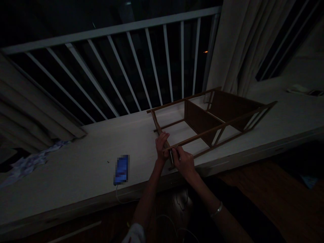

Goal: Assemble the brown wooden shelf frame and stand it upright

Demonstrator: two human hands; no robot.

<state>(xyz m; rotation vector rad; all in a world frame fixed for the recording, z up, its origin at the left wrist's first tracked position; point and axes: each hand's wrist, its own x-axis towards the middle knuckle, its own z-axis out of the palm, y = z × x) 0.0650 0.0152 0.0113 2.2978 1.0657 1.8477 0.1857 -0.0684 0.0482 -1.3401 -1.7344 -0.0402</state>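
Note:
A brown shelf rack with slim posts and several panels lies on its side along the pale window ledge. My left hand is closed around the end board of the rack, close to its near corner. At that same corner my right hand has its fingers pinched against the post joint. Whether a small part is between those fingers is too dark to make out. A bracelet circles my right wrist.
A phone, blurred out, lies on the ledge with a white cable running over the edge. Behind stands a white railing, with curtains at both sides. A crumpled patterned cloth rests at the left. Below is a dark wooden floor.

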